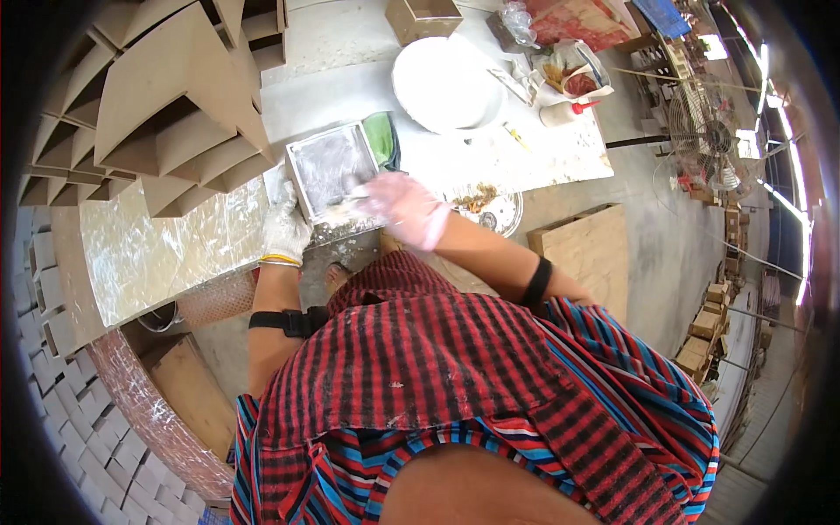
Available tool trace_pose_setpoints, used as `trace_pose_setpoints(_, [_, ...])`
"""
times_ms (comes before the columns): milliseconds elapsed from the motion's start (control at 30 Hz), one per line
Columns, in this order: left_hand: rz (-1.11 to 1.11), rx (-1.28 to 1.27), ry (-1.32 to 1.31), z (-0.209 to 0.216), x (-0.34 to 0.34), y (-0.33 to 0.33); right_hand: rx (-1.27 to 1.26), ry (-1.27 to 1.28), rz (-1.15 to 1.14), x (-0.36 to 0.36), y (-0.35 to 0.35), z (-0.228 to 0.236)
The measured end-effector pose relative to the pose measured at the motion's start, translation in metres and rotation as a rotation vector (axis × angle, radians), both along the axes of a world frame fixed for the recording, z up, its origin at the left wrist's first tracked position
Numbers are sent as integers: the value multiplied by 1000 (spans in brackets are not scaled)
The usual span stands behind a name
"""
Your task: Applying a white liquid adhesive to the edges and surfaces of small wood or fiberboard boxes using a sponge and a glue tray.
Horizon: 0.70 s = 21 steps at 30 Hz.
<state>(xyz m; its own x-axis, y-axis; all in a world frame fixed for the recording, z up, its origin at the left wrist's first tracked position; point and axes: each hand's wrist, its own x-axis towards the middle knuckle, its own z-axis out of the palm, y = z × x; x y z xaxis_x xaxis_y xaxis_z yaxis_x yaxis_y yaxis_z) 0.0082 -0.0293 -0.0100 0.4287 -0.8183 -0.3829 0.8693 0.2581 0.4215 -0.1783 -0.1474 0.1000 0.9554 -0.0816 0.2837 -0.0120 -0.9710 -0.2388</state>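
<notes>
A shallow square box (331, 166) with a pale rim and a grey, white-smeared inner face lies near the front edge of the table. Along its left side, my left hand (284, 229), in a white knitted glove with a yellow cuff, grips the rim. My right hand (409, 208), in a thin pinkish-white glove, is closed over the box's near right corner. Motion blurs its fingers, and what pale thing they hold cannot be made out. A green cloth (380, 140) lies against the box's right side.
A white round basin (444, 86) stands beyond the box, with a red-tipped bottle (560, 114) to its right. Brown open boxes (179, 105) are stacked at left. A smeared board (175, 245) covers the table's left part. A standing fan (713, 138) is at far right.
</notes>
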Motion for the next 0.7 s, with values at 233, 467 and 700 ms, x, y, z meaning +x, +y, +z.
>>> trace_pose_setpoints(233, [31, 53, 52, -12, 5, 11, 933, -47, -286, -17, -10, 30])
trace_pose_setpoints(467, [32, 21, -4, -5, 2, 9, 1187, -183, -125, -8, -29, -2])
trace_pose_setpoints(700, [21, 52, 81, -5, 3, 10, 265, 144, -422, 46, -52, 50])
